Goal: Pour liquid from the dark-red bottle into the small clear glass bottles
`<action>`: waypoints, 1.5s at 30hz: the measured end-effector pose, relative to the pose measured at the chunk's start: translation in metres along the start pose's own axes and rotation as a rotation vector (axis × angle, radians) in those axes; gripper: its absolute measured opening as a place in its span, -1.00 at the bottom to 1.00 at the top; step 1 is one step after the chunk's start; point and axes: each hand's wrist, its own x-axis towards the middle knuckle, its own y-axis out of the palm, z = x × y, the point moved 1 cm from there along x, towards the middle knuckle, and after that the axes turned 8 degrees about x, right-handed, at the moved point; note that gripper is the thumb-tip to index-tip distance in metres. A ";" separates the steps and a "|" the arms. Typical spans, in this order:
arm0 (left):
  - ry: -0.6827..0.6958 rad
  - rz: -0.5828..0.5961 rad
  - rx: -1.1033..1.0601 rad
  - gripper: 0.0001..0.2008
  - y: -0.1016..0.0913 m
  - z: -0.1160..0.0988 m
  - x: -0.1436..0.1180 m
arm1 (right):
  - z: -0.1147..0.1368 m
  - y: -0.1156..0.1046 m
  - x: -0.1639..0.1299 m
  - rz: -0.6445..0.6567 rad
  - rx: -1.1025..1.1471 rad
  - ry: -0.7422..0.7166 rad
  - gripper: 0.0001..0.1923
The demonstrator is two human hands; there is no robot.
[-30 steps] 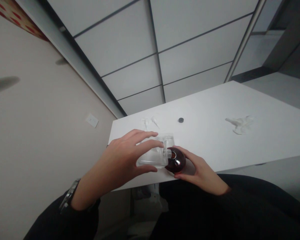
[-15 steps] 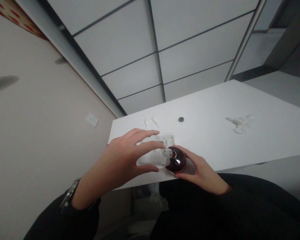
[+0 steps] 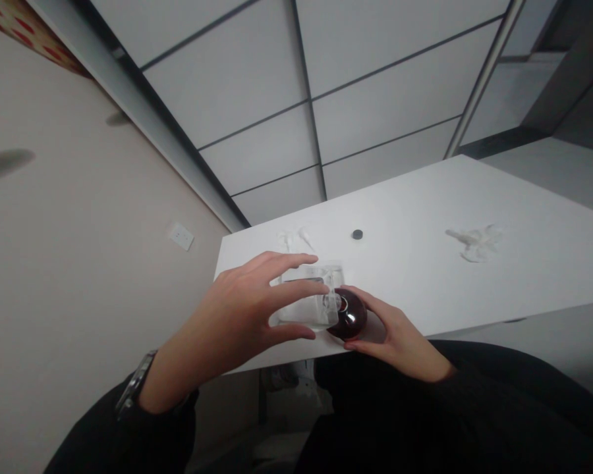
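We find the white tabletop [image 3: 425, 217] running from the near edge to the far right, set against a beige wall with a socket [image 3: 181, 236].

The left hand [image 3: 237, 322] comes in from the lower left on a dark sleeve with a wristwatch [image 3: 133, 392] at the cuff. It is raised over the near edge, palm turned to the right, its fingers [image 3: 296, 289] spread and curled around a clear pouch [image 3: 306, 299], thumb below and forefingers across the top. The pouch is tilted, its short spout pointing right and meeting the mouth of a dark red round bottle [image 3: 350, 316].

The right hand [image 3: 400, 339] rests low at the tabletop edge, fingers cupped around the right side of the bottle, which stands on the tabletop just by that edge.

Further back lie a crumpled clear plastic piece [image 3: 474, 242], two small clear pieces [image 3: 294, 238] and a small black cap [image 3: 358, 234], all well apart from the hands.

We cannot tell whether liquid is passing through the spout. The pouch's left part is hidden behind the left fingers, and the bottle's base behind the right hand.
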 end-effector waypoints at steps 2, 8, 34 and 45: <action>0.003 0.007 0.004 -0.49 0.000 0.000 0.000 | 0.000 0.000 0.000 0.000 -0.007 -0.005 -0.17; 0.014 0.011 0.016 -0.50 -0.002 -0.001 0.002 | -0.002 0.001 0.000 -0.011 -0.021 -0.015 -0.17; 0.058 0.070 0.082 -0.53 -0.011 -0.005 0.011 | 0.001 -0.001 0.000 -0.005 -0.020 -0.017 -0.16; 0.095 0.081 0.121 -0.59 -0.014 -0.008 0.014 | 0.001 -0.001 0.000 -0.011 -0.014 -0.026 -0.16</action>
